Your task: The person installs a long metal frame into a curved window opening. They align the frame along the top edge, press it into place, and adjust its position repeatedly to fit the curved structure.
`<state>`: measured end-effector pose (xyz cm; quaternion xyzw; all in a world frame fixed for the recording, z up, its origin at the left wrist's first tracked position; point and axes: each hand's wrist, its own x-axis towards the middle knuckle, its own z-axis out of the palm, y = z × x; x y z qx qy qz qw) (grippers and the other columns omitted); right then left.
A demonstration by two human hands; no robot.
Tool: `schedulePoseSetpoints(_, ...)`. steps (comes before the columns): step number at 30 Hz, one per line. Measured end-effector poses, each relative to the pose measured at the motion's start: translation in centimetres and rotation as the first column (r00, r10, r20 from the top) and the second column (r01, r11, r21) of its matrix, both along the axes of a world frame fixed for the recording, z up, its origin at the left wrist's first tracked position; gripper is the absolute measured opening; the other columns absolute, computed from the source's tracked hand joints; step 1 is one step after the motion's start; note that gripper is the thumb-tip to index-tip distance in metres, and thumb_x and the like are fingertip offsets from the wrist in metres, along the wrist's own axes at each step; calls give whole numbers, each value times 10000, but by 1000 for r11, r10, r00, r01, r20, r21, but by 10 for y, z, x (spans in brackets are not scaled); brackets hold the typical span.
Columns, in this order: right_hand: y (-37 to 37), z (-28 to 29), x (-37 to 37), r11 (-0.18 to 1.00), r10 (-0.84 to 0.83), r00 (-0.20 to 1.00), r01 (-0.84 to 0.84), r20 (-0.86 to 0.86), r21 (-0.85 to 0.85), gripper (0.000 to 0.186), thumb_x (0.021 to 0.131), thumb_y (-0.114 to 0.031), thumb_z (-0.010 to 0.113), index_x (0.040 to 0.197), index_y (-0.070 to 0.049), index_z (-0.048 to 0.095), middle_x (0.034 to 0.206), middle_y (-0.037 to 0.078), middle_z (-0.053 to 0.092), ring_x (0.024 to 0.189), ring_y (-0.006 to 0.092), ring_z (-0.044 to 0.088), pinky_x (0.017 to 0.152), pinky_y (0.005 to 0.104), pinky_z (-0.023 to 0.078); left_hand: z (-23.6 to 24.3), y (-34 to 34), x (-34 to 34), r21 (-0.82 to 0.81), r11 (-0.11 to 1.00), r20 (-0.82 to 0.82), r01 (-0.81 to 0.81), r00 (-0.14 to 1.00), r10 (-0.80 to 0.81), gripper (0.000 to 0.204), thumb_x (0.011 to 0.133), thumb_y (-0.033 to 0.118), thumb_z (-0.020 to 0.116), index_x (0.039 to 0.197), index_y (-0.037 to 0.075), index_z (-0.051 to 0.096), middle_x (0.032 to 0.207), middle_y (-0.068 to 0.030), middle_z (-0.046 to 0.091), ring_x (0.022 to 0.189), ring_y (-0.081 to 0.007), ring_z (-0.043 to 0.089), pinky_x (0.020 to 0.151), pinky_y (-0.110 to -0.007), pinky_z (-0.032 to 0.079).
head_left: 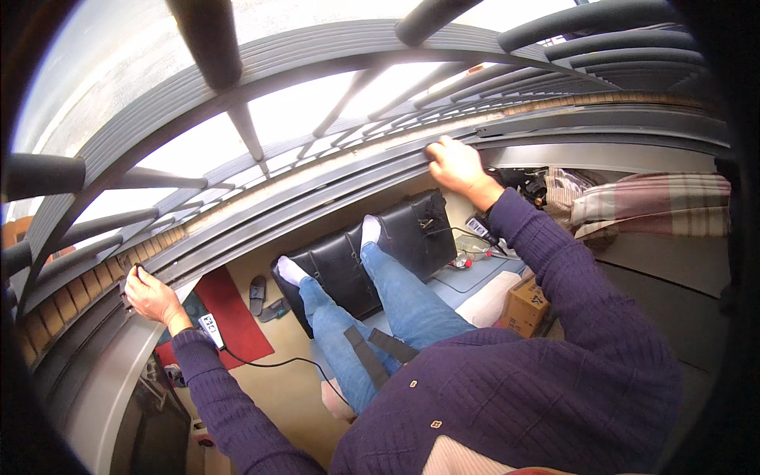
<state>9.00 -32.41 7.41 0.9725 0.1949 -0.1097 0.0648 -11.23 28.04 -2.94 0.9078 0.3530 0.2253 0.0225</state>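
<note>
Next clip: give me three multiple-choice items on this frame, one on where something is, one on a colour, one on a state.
1. Where is the person standing?
A. on a black bench under the window
B. on the red mat
C. on a cardboard box

2. What colour are the sleeves?
A. grey
B. dark purple
C. red

3. How is the right hand placed?
A. hanging free at the side
B. holding a sandal
C. resting on the grey window frame

Answers
1: A, both socked feet are on the black bench, with the red mat apart on the floor.
2: B, the knitted sleeves on both arms are dark purple.
3: C, the right hand lies on the grey window frame, while the left hand touches the frame lower down.
</note>
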Motion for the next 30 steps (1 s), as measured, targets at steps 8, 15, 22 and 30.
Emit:
schedulePoseSetpoints(8,69,-13,-25,989,-101,994,96,40,110,159,770,-183,609,867,-59,634,935,156,617,885,360,652,759,476,547,-6,3,-1,21,998,-27,-55,998,55,234,993,308,562,1101,132,673,1046,-103,667,974,-331,624,836,-462,487)
schedulePoseSetpoints(15,115,17,-11,954,181,947,-103,-266,282,393,797,-272,595,1146,-106,669,1060,125,627,1018,334,630,881,449,534,-3,2,0,6,999,-51,-53,997,53,231,999,296,554,1117,135,671,1074,-93,664,1001,-325,620,849,-456,486)
schedulePoseSetpoints(22,-23,60,90,854,-254,935,97,-248,-511,328,818,-240,564,1069,-116,735,1113,165,690,1053,352,667,909,456,532,-10,7,-3,21,1000,17,3,1000,-4,218,994,284,568,1108,137,683,1062,-94,672,996,-316,631,856,-442,489)
schedulePoseSetpoints(30,-74,-3,142,716,-68,795,-381,-602,-584,333,840,-172,521,1007,13,741,1072,248,699,1013,395,675,885,449,526,-18,15,-6,59,998,32,16,999,-18,232,988,303,585,1110,142,699,1060,-91,688,984,-312,645,856,-427,502)
